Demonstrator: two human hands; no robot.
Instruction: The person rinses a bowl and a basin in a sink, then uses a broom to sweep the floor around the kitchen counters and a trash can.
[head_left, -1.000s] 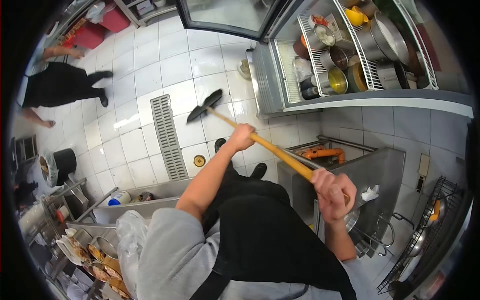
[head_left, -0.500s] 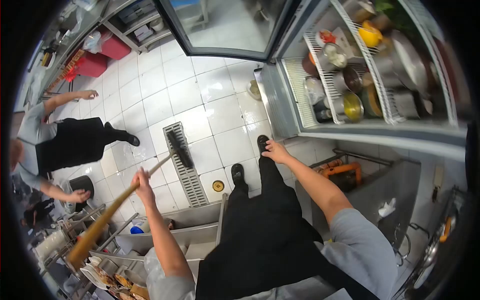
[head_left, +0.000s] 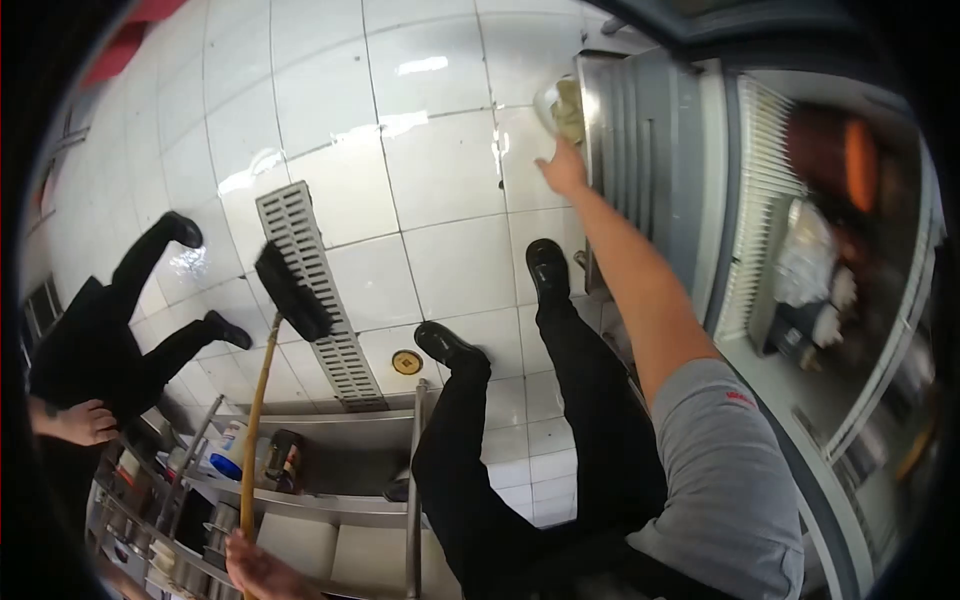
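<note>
My left hand was closed around the broom handle low beside the counter, the bristles resting on the floor against the drain grate. Farther out, my right hand was stretched towards the small bowl at the foot of the fridge, fingers open and empty. The bowl was not yet lifted.

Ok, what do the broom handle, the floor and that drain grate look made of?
The broom handle, gripped by the left hand, looks like wood: yellowish, matte. The floor is glazed white tile, probably ceramic: glossy reflections, grout lines. The drain grate is slotted, pale grey, probably metal, possibly plastic.
</note>
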